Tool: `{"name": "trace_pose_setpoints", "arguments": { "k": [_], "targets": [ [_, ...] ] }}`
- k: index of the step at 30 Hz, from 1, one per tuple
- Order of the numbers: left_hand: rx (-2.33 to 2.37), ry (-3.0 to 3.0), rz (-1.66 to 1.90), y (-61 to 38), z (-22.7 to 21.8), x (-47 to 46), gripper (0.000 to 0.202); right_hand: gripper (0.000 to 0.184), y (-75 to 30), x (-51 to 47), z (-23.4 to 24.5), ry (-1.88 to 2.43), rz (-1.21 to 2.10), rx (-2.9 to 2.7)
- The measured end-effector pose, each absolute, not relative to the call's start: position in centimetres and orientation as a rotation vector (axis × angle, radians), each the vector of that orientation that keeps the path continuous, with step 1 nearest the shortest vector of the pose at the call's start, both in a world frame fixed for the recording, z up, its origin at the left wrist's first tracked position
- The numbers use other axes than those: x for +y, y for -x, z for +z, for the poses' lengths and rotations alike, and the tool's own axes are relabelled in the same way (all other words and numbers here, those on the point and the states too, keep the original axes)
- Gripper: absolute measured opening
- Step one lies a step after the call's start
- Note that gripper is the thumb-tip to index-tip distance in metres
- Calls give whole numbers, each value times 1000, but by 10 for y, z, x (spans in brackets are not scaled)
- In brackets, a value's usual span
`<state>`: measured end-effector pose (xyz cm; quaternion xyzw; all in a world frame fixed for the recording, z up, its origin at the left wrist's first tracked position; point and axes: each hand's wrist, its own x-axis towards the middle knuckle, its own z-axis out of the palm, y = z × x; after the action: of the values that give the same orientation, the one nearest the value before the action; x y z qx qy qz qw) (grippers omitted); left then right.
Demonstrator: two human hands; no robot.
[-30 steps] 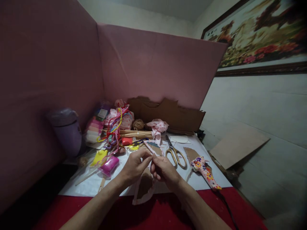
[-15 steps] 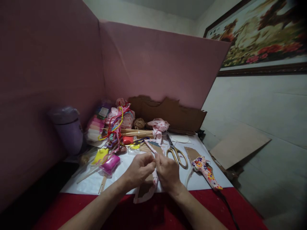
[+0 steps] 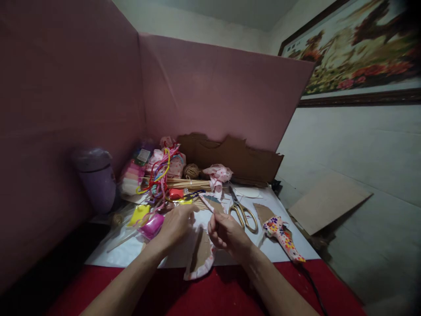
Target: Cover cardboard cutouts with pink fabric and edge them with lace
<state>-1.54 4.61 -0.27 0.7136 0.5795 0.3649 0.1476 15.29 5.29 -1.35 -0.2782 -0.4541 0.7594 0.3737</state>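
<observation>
A brown cardboard shape edged with pink patterned cloth [image 3: 201, 255] lies on the white sheet [image 3: 131, 252] over the red table edge. My right hand [image 3: 226, 232] is closed in a pinch on the cloth edge near the shape's top. My left hand [image 3: 176, 224] has come off to the left and rests over the sheet beside the shape, fingers loosely curled toward the pink clay pack [image 3: 151, 225]; I cannot see anything in it. Gold-handled scissors [image 3: 241, 210] lie just right of my right hand.
A flower-patterned glue gun [image 3: 283, 237] lies at the right with its cord trailing off. Clay packs, pipe cleaners [image 3: 159, 173], wooden sticks [image 3: 187, 183], a twine ball [image 3: 191, 170] and cloth scraps crowd the back. A purple cup [image 3: 95, 177] stands left. Pink boards wall the table.
My hands were pinched together on the cloth edge. Now my left hand has let go and moved left toward the clay packs, while my right hand keeps its pinch.
</observation>
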Motion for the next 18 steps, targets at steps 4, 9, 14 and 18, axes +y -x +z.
{"name": "trace_pose_setpoints", "arguments": {
  "k": [4,9,14,18],
  "targets": [
    [1401,-2159,1109,2,2,38,20,51,-151,54,-17,788,1872,-1197],
    [1298,-2276,1200,-7,0,35,18,54,-149,54,-19,903,1786,-1226],
    [1433,-2416,1166,-5,-2,36,16,52,-150,54,-21,941,1762,-1282],
    [1526,-2585,1096,-5,-1,35,16,53,-147,53,-22,924,1674,-1365]
  ]
}}
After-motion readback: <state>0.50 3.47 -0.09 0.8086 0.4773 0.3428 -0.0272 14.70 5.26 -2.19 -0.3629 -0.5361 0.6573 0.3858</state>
